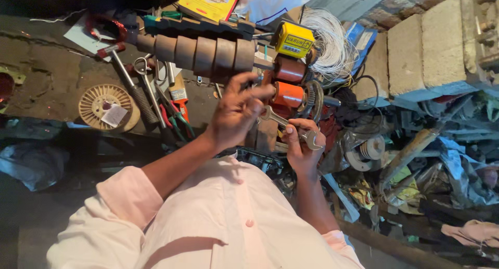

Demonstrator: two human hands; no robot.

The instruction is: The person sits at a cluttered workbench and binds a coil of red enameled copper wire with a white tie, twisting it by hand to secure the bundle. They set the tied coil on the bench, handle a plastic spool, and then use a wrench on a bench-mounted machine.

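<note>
R hand [303, 147] closed round a steel open-end spanner [285, 124], held slantwise just below the orange copper coil [287, 94] on the winding rig. L hand [238, 113] open, fingers spread & curled, fingertips right by the coil and the spanner's upper jaw; can't tell if touching. Stepped wooden former [195, 53] sits above L hand, yellow meter box [292, 40] beside it. Hammer [127, 79], scissors [145, 76] & empty plastic spool [106, 105] lie on the floor, well apart to the left

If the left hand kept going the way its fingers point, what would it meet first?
Most likely the orange copper coil. The left hand has its fingers aimed toward it, with the wrench in the right hand just below that line. Depth is unclear.
</note>
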